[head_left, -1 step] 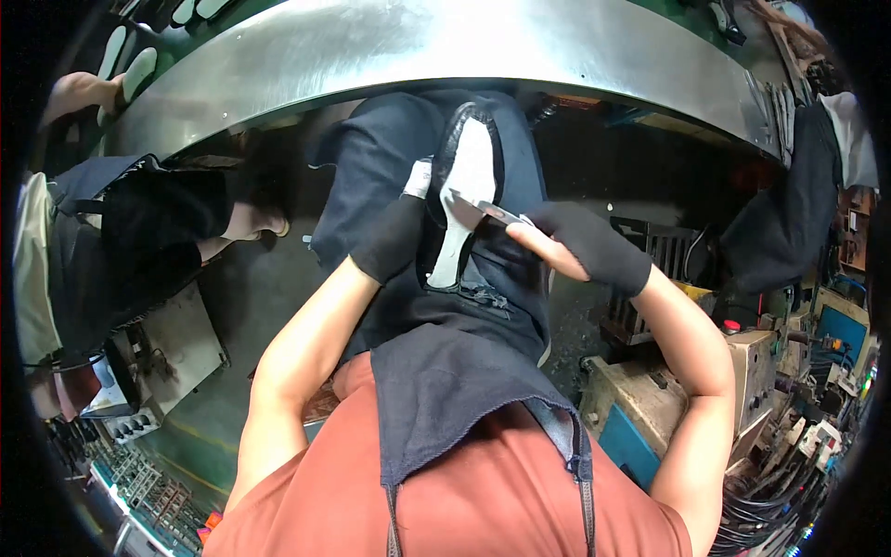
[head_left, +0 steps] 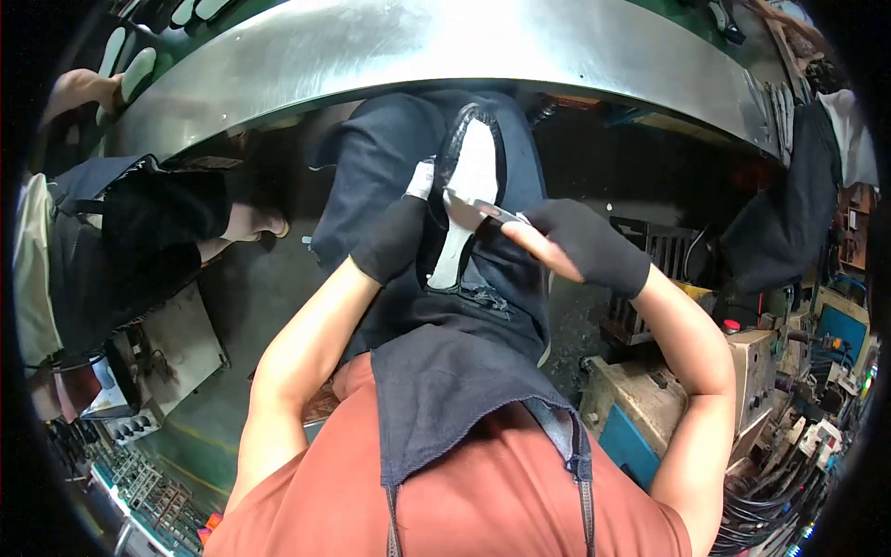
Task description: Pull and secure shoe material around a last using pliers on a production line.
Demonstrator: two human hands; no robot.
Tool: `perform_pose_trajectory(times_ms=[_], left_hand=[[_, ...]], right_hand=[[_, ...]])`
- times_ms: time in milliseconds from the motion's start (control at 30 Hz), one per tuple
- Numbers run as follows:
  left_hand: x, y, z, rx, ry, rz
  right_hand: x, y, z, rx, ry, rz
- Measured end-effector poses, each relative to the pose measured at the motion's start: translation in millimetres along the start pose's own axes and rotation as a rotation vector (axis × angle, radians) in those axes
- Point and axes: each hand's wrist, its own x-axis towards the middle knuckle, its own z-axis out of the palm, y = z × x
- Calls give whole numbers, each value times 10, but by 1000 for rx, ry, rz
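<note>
A black shoe [head_left: 473, 156] lies bottom up across my lap, toe away from me, with a white sole face and a narrow waist toward the heel. My left hand [head_left: 401, 232], in a black glove, grips its left side; a fingertip is wrapped in white, and the other fingers are hidden. In my right hand [head_left: 580, 243], also gloved in black with a bare thumb, is a flat-bladed knife [head_left: 490, 211]. Its blade lies over the middle of the white sole face. The thumb presses along the handle.
A curved metal bench [head_left: 445, 51] runs across the front. At left sits another person [head_left: 139, 223], and a hand [head_left: 88, 93] holds a pale sole at the bench's far left. A worn machine box [head_left: 640, 399] stands by my right elbow, with cables [head_left: 770, 501] behind it.
The knife blade and my right hand have shifted very slightly. My left hand and the shoe stay practically in place.
</note>
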Motion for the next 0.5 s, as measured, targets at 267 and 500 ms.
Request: perform_pose_trajectory(times_ms=[267,500], left_hand=[[271,-543,-21,809,395,787],[28,-234,136,774,313,576]], right_hand=[[16,378,280,-209,181,-101],[-161,-362,-111,-550,-344,71]])
